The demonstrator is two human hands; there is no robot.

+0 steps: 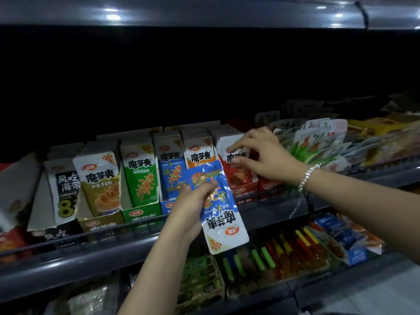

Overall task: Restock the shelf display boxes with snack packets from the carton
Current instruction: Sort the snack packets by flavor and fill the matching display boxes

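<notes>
Left grip (pixel 193 198) on upside-down blue 魔芋爽 packet (pixel 218 208), 20% corner

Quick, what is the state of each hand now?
Left hand: grips a blue packet, upside down.
Right hand: holds nothing, fingers touching the red packets in their box.

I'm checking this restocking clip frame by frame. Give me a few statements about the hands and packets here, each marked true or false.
1. The left hand grips a blue-and-white foil snack packet that is upside down. True.
2. The right hand rests on the green display box. False: its fingers touch the red-and-white packets in the red display box.
3. The right wrist wears a silver beaded bracelet. True.
4. The held packet already stands in the blue display box. False: it is held in front of the shelf.
</notes>
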